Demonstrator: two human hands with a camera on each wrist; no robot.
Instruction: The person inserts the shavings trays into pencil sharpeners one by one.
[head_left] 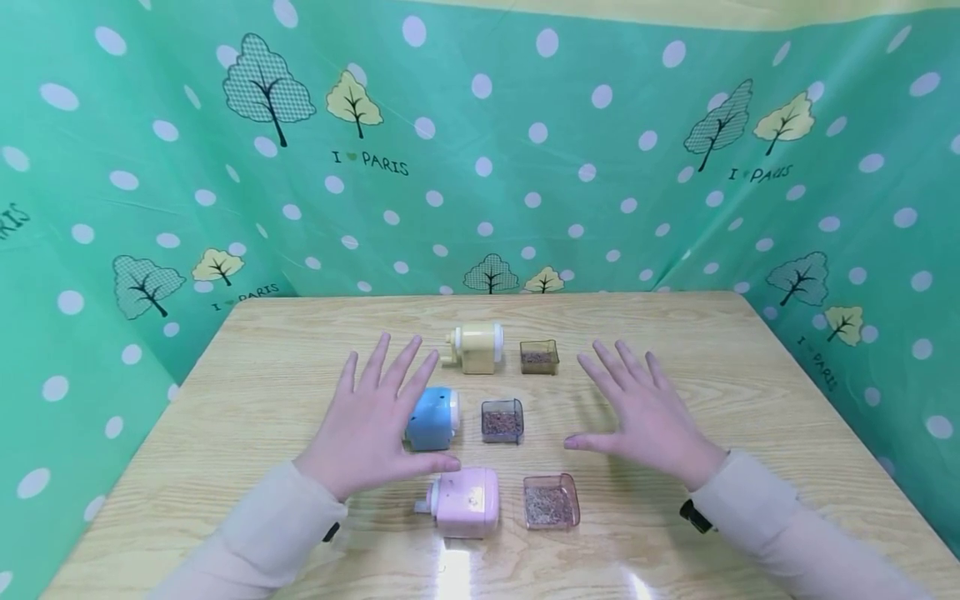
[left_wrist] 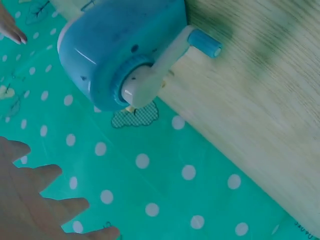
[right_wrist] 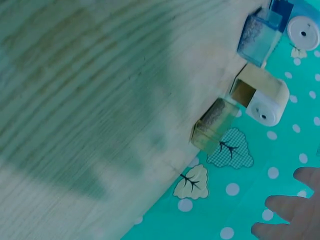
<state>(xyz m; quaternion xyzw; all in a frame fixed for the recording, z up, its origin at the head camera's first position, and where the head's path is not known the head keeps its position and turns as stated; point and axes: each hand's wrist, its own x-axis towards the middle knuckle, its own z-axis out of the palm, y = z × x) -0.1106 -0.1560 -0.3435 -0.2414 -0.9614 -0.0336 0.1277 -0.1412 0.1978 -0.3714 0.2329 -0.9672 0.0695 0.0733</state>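
My left hand is held over the table with its fingers spread, partly covering a blue crank pencil sharpener. That sharpener's white crank with a blue knob shows up close in the left wrist view. Below the left thumb lies a pink pencil sharpener. Farther back stands a yellow pencil sharpener. My right hand also hovers with straight, spread fingers, to the right of the shavings drawers. Neither hand holds anything.
Right of the sharpeners sit three see-through drawers with shavings inside: a yellowish one, a bluish-grey one and a pinkish one. A green dotted cloth hangs round the wooden table at the back and sides.
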